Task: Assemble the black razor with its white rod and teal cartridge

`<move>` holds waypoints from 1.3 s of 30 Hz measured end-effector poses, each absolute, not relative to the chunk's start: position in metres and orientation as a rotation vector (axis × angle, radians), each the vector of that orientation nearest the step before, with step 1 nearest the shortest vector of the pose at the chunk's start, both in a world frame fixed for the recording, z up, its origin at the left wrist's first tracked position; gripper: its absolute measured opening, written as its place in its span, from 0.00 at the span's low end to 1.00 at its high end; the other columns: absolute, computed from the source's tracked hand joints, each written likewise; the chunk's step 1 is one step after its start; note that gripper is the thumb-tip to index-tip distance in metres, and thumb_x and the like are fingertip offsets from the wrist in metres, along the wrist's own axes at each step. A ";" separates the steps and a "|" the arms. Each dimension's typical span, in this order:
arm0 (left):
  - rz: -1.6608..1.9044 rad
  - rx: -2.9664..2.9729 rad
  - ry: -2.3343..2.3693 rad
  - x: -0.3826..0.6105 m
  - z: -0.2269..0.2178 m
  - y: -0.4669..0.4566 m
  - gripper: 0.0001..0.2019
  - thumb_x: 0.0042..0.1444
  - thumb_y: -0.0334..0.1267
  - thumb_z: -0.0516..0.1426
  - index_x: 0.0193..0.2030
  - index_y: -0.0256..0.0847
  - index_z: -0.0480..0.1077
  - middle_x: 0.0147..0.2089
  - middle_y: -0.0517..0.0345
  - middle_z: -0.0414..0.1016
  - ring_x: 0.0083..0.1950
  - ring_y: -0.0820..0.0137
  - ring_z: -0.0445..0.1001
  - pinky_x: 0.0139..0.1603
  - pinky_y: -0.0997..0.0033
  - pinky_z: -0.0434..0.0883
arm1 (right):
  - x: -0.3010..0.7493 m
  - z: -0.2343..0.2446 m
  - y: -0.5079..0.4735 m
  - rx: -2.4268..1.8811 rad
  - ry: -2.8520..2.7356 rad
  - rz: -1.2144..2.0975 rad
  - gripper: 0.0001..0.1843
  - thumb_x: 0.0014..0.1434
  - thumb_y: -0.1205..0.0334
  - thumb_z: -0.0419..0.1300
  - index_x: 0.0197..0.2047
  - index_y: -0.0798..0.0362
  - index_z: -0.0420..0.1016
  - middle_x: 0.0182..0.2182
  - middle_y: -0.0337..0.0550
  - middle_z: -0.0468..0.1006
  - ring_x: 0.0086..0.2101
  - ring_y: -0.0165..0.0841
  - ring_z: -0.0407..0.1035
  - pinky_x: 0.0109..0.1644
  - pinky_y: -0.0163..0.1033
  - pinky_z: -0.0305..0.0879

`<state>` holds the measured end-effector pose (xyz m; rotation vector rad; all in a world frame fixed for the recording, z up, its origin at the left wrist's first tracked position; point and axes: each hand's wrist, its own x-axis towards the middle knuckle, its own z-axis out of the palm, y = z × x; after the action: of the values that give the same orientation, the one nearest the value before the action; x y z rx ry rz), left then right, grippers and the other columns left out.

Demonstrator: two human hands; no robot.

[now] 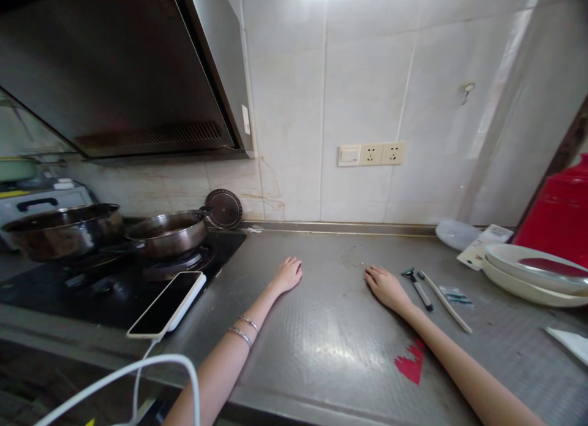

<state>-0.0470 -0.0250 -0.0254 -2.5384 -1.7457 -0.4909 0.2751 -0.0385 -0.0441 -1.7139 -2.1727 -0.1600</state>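
My left hand (288, 274) rests palm down on the metal countertop (331, 303), holding nothing, its fingers loosely bent. Two silver bracelets (243, 331) circle that wrist. My right hand (384, 284) also lies on the counter, fingers stretched out and nothing in it. Just to its right is a razor (419, 289) with a dark head and grey handle. Beside the razor are a thin white stick-like handle (444, 302) and a small clear packet (456, 295) with dark green pieces. A torn red paper scrap (411, 361) lies near my right forearm.
At left, two metal pots (172, 233) (64, 230) stand on a black gas stove (114, 291), under a range hood (184, 76). A phone (168, 304) with a white cable (138, 365) overlaps the stove edge. Stacked white dishes (533, 285) and a red container (558, 211) are at right.
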 end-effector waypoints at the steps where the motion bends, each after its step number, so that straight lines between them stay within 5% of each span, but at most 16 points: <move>1: -0.493 -2.538 -1.747 -0.047 -0.025 -0.025 0.20 0.59 0.38 0.44 0.55 0.35 0.65 0.60 0.47 0.62 0.63 0.62 0.56 0.63 0.62 0.54 | 0.275 -0.045 -0.039 -1.723 -2.161 -0.148 0.23 0.61 0.57 0.43 0.49 0.57 0.73 0.53 0.55 0.68 0.55 0.42 0.60 0.57 0.45 0.54; 20: -0.526 -2.544 -1.766 -0.046 -0.022 -0.026 0.20 0.59 0.36 0.44 0.55 0.35 0.65 0.61 0.48 0.61 0.63 0.62 0.56 0.63 0.62 0.54 | 0.269 -0.028 -0.054 -1.747 -2.091 -0.065 0.24 0.61 0.59 0.44 0.59 0.52 0.61 0.54 0.48 0.68 0.55 0.39 0.60 0.57 0.44 0.54; 28: -0.543 -2.537 -1.763 -0.045 -0.023 -0.025 0.20 0.59 0.36 0.44 0.55 0.35 0.65 0.60 0.47 0.62 0.63 0.62 0.56 0.62 0.62 0.54 | 0.286 0.003 -0.068 -1.858 -1.829 -0.046 0.21 0.58 0.59 0.45 0.50 0.55 0.70 0.48 0.50 0.74 0.47 0.38 0.68 0.47 0.37 0.62; 32: -0.536 -2.537 -1.769 -0.045 -0.023 -0.025 0.20 0.59 0.35 0.44 0.54 0.35 0.65 0.61 0.47 0.61 0.63 0.62 0.56 0.62 0.61 0.54 | 0.328 0.037 -0.078 -2.059 -1.634 0.027 0.16 0.55 0.56 0.49 0.42 0.51 0.72 0.34 0.45 0.79 0.33 0.36 0.73 0.33 0.36 0.64; 39: -0.543 -2.523 -1.774 -0.044 -0.023 -0.026 0.19 0.59 0.35 0.44 0.54 0.36 0.66 0.60 0.49 0.63 0.63 0.63 0.57 0.62 0.62 0.54 | 0.376 0.044 -0.090 -2.303 -1.949 0.649 0.16 0.54 0.55 0.51 0.23 0.56 0.68 0.17 0.48 0.75 0.16 0.32 0.67 0.22 0.35 0.61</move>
<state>-0.0437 -0.0257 -0.0226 -2.5232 -1.7741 -0.5433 0.3758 -0.0898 0.0439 -2.3027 -1.9487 0.6493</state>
